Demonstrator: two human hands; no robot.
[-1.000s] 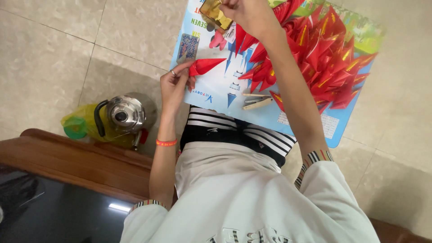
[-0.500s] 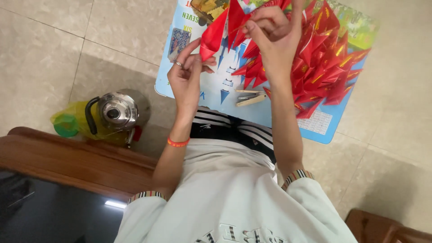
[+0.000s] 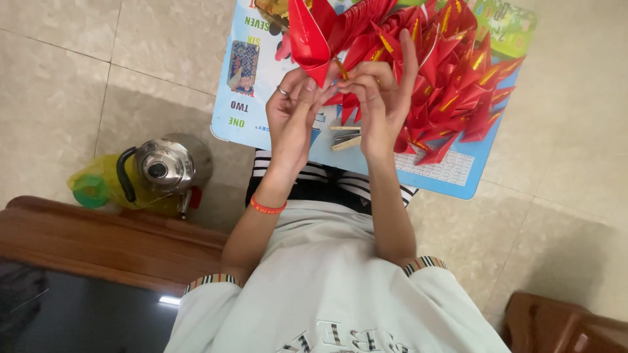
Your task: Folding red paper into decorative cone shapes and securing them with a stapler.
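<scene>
Hands meet above a blue printed board (image 3: 458,180) in the head view. The left hand (image 3: 291,117), a ring on one finger, and the right hand (image 3: 379,98) both pinch the lower tip of a folded red paper piece (image 3: 307,36), fingers closed on it, though the right forefinger stands straight. The piece's long axis runs up and down the frame, its narrow point down at the fingertips and its wide end toward the top edge. A heap of red and gold folded papers (image 3: 458,85) lies on the board just beside. A steel kettle (image 3: 163,167) stands on the tiled floor, well apart to the left.
</scene>
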